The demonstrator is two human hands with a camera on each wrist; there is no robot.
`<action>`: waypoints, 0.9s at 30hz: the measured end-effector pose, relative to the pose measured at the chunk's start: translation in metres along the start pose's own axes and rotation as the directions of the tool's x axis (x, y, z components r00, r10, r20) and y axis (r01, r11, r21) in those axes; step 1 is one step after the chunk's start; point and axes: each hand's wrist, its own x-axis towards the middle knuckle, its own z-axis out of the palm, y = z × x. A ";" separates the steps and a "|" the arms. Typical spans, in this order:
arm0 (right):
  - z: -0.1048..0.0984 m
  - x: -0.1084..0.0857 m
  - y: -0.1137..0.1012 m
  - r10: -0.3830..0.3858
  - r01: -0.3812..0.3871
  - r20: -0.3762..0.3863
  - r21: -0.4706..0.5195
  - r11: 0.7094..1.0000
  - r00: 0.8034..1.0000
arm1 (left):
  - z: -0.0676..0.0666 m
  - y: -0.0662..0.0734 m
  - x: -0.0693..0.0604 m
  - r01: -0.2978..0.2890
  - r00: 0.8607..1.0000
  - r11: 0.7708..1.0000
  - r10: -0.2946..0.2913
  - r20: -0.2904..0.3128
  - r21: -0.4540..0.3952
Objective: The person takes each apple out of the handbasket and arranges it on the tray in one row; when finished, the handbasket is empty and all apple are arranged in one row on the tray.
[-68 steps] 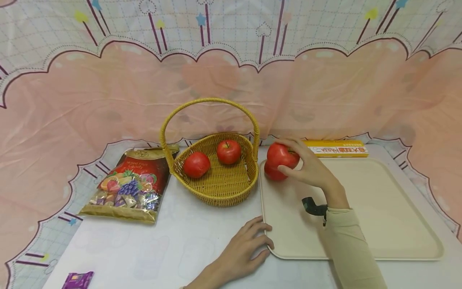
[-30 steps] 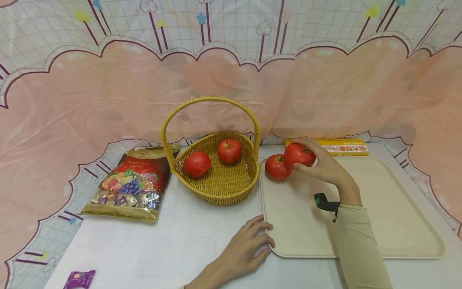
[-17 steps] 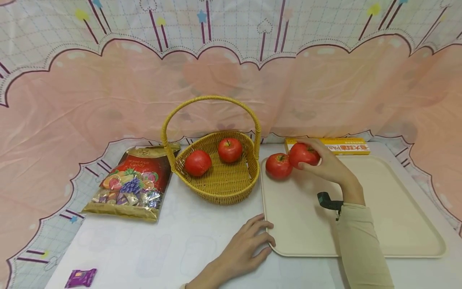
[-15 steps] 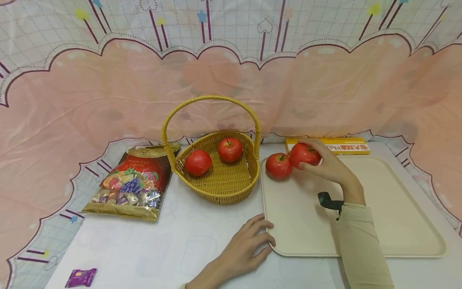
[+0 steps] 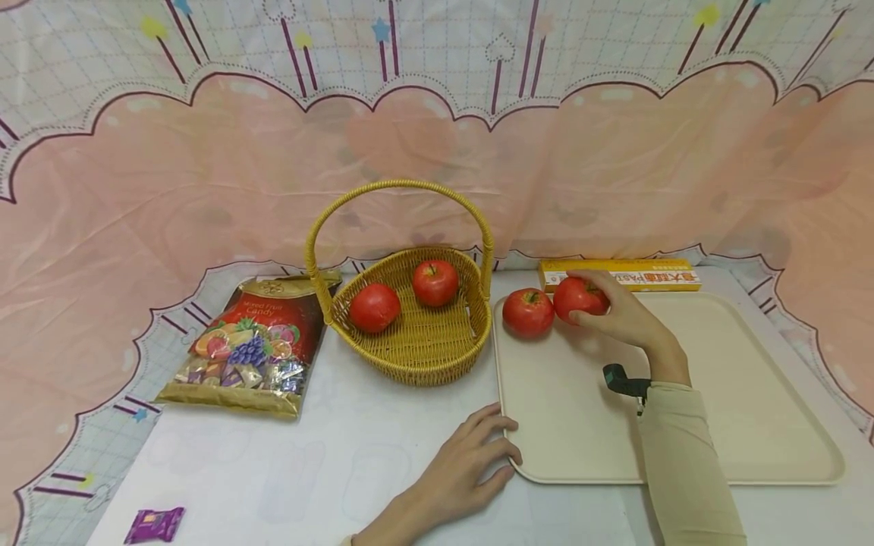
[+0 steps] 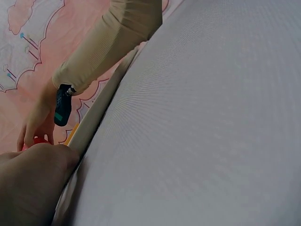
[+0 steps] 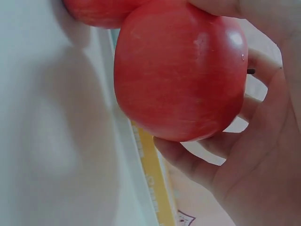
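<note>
My right hand [image 5: 624, 312] grips a red apple [image 5: 577, 300] at the back left of the cream tray [image 5: 580, 425]. In the right wrist view the thumb and fingers of my right hand [image 7: 263, 136] curl round that apple [image 7: 181, 70]. Another apple [image 5: 529, 312] sits to its left in the tray's corner, very close or touching. At the tray's front left corner my left hand [image 5: 460, 470] rests with its fingertips on the rim. The left wrist view shows part of my left hand [image 6: 35, 174] against the tray's edge [image 6: 89, 125].
A wicker basket [image 5: 426, 375] with an upright handle holds two apples [image 5: 374, 308], left of the tray. Farther left lies a candy bag [image 5: 249, 349]. A purple wrapped sweet [image 5: 154, 525] is at the front left, and a yellow pasta box [image 5: 621, 275] lies behind the tray.
My right hand has moved right with the apple and slightly lower, away from above the corner apple, which is now fully in view. The left hand has stayed at the rim.
</note>
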 end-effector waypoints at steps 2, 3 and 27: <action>0.001 0.001 0.002 0.001 -0.001 0.004 0.002 1.000 1.000 | 0.000 0.000 0.000 -0.007 1.000 1.000 0.007 -0.005 0.006; 0.001 0.001 0.003 -0.001 0.001 0.005 0.003 1.000 1.000 | 0.000 -0.001 0.000 -0.008 1.000 1.000 0.008 -0.006 0.006; 0.004 0.004 0.014 0.008 -0.005 0.075 -0.047 0.999 0.997 | 0.001 -0.002 0.000 -0.020 1.000 1.000 0.020 -0.004 0.001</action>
